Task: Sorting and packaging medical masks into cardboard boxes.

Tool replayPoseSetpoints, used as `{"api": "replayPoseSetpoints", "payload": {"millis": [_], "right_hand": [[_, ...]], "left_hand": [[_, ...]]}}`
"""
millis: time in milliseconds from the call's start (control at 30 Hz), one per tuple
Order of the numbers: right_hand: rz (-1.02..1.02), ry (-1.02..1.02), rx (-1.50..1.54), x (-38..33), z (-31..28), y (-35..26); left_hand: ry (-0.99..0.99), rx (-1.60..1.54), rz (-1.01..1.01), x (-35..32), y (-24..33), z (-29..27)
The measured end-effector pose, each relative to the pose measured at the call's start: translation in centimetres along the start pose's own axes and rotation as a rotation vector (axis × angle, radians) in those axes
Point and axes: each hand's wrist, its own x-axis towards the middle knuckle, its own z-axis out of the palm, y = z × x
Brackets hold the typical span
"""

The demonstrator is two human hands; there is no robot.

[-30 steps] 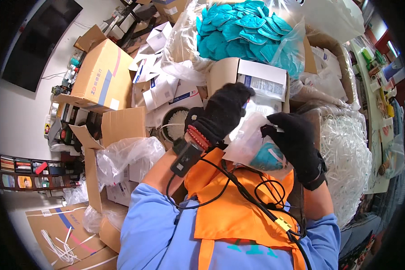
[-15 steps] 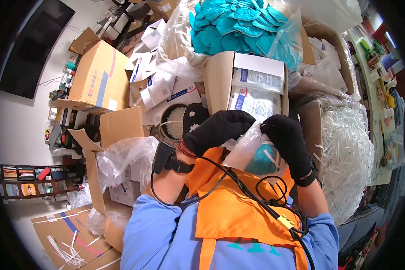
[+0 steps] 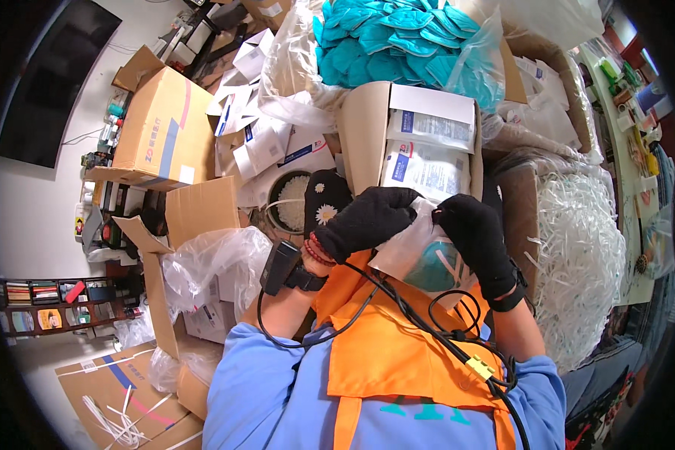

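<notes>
My left hand [image 3: 369,223], in a black glove, pinches the upper edge of a translucent white plastic pouch [image 3: 399,250]. On the other side of that edge my right hand [image 3: 474,234], also gloved in black, has its fingers closed on the pouch. Inside the pouch is a teal face mask [image 3: 432,270] with white straps, in front of my orange apron. Just beyond my hands stands an open cardboard box [image 3: 364,135] holding flat white and blue sealed packs [image 3: 426,171]. My fingertips partly cover the pouch's edge.
Teal masks [image 3: 397,41] are heaped in a plastic-lined box at the back. On the right, a carton holds a mass of white straps [image 3: 577,255]. Cartons [image 3: 165,127] and a pot of white pellets [image 3: 292,201] stand left. Black cables [image 3: 405,311] cross my chest.
Both hands have shifted slightly, with the left wrist turned a little and lower. The pouch is drawn flatter and its upper edge shows more between my fingers.
</notes>
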Motion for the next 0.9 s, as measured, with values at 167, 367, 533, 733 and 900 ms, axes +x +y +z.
{"api": "replayPoseSetpoints", "payload": {"millis": [167, 367, 533, 733, 900], "right_hand": [[-0.002, -0.025, -0.05, -0.5, -0.4, -1.7], [0.104, -0.146, -0.036, 0.1, -0.4, -0.9], [-0.031, -0.124, 0.009, 0.4, 0.7, 0.3], [-0.181, 0.001, -0.376, -0.1, 0.5, -3.6], [-0.15, -0.178, -0.67, -0.9, 1.0, -4.1]], "left_hand": [[0.095, 0.347, 0.201, 0.0, -2.8, 0.4], [0.185, 0.401, 0.358, 0.5, -1.7, 1.3], [0.27, 0.305, 0.193, 0.3, -0.1, 2.7], [0.369, 0.283, 0.109, 0.0, 1.2, 3.8], [0.313, 0.449, 0.206, -0.9, 0.0, 4.7]]}}
